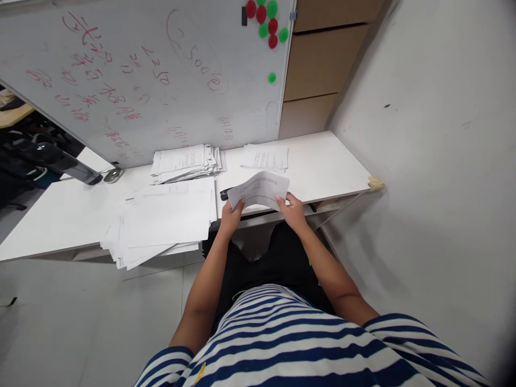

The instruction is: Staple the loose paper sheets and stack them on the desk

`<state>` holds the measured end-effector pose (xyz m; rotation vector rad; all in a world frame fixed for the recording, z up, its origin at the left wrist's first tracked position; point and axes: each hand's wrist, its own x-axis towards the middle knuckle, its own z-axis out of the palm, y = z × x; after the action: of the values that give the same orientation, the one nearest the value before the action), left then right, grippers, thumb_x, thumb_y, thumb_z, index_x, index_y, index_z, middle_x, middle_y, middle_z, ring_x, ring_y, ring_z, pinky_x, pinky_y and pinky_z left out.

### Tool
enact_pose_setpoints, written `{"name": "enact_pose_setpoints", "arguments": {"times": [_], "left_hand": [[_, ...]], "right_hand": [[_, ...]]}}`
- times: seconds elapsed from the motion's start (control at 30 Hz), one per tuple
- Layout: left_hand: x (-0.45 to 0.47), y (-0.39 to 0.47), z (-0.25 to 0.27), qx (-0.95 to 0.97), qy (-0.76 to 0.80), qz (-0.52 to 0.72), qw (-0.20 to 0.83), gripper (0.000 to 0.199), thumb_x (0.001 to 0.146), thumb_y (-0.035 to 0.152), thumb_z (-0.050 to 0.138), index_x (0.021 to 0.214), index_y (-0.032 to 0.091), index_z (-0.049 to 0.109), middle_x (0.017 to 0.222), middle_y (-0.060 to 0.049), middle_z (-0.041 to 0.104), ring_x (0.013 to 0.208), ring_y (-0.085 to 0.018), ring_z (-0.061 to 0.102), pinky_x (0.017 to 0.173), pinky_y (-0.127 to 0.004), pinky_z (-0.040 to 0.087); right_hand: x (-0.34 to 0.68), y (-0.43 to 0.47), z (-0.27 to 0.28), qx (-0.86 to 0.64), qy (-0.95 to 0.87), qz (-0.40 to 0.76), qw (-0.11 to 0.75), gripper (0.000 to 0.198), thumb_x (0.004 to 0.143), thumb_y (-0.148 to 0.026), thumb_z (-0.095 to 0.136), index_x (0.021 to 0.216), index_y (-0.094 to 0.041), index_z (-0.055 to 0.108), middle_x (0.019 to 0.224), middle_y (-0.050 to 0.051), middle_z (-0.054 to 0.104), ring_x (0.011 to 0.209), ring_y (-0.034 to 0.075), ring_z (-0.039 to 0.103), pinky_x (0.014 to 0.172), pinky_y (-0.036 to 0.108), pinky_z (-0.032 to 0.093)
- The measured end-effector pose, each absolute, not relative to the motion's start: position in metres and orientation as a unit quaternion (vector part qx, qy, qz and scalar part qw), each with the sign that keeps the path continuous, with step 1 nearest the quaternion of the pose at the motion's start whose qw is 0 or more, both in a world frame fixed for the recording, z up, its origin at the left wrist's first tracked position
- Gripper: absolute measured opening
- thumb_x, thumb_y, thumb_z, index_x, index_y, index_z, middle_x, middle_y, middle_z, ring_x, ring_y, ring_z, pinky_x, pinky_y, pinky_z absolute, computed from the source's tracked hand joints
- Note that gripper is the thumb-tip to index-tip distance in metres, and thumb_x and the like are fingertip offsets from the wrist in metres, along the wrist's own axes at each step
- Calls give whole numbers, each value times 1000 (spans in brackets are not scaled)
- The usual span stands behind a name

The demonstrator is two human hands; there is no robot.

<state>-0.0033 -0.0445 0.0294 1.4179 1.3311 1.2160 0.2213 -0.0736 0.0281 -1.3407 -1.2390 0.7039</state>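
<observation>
Between my two hands a printed sheet of paper [260,189] bows upward in the middle, above the near edge of the white desk. My left hand [233,216] pinches its lower left corner, thumb on top. At the lower right corner my right hand [293,210] grips it the same way. Whether it is one sheet or several, I cannot tell. Just behind the paper's left side lies a small black object [224,194], partly hidden. A few printed pages [266,157] rest on the desk beyond the held paper.
A loose pile of papers [165,215] overhangs the desk's [322,161] front edge at left. Behind it sits a thicker paper stack [181,162]. A dark bottle [68,164] stands far left. The whiteboard [141,70] rises behind; a wall [435,161] bounds the right.
</observation>
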Motion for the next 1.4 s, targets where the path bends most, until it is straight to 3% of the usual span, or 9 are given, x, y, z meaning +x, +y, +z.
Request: {"name": "enact_pose_setpoints", "arguments": {"times": [0.2, 0.37, 0.57, 0.7, 0.83, 0.93, 1.13, 1.4], "left_hand": [[-11, -54, 9, 536, 585, 504, 340, 41, 86, 50, 65, 112, 19, 70, 114, -9, 73, 113, -26, 66, 98, -39, 52], [-12, -52, 13, 512, 588, 518, 352, 40, 82, 45, 70, 113, 19, 69, 113, -9, 74, 111, -26, 67, 97, -40, 52], [-11, -47, 13, 522, 571, 509, 379, 45, 80, 44, 73, 117, 20, 63, 111, -8, 73, 104, -23, 68, 91, -38, 55], [-16, -40, 19, 550, 554, 526, 338, 44, 91, 48, 60, 125, 20, 56, 106, -9, 71, 99, -20, 68, 90, -35, 53], [-21, -18, 24, 665, 575, 440, 182, 32, 94, 41, 56, 118, 21, 63, 115, -12, 68, 115, -27, 61, 104, -41, 44], [-18, 3, 22, 734, 578, 339, 114, 41, 87, 33, 65, 126, 20, 61, 130, -16, 62, 132, -35, 48, 112, -49, 33], [-16, 30, 21, 754, 627, 168, 106, 38, 88, 34, 63, 123, 22, 56, 126, -15, 58, 122, -36, 48, 102, -50, 38], [-27, 35, 20, 778, 598, 143, 128, 34, 85, 33, 69, 114, 22, 53, 123, -13, 57, 120, -31, 48, 98, -46, 40]], "right_hand": [[200, -74, 6, -604, -574, 200, 516, 32, 93, -45, 49, 102, -23, 70, 103, 10, 72, 104, 28, 62, 96, 42, 49], [198, -75, 0, -601, -584, 197, 509, 33, 94, -45, 47, 101, -22, 69, 106, 13, 71, 106, 29, 61, 97, 43, 47], [214, -90, -8, -656, -521, 208, 505, 37, 90, -53, 52, 80, -20, 66, 73, 4, 65, 74, 21, 59, 78, 35, 49], [239, -109, -23, -666, -418, 291, 545, 36, 85, -53, 59, 86, -19, 67, 76, 1, 68, 75, 19, 60, 76, 32, 50], [256, -124, -42, -638, -295, 405, 585, 32, 79, -46, 68, 95, -18, 70, 90, 3, 75, 83, 21, 68, 82, 35, 53], [260, -129, -46, -615, -242, 436, 611, 32, 75, -43, 72, 95, -19, 70, 91, 3, 77, 86, 22, 71, 85, 37, 55], [258, -124, -31, -591, -217, 441, 639, 33, 73, -44, 75, 95, -20, 71, 87, 2, 77, 86, 23, 72, 84, 39, 57], [251, -112, -33, -584, -249, 442, 634, 33, 73, -47, 74, 92, -20, 71, 88, 2, 77, 86, 22, 71, 83, 37, 56]]}}
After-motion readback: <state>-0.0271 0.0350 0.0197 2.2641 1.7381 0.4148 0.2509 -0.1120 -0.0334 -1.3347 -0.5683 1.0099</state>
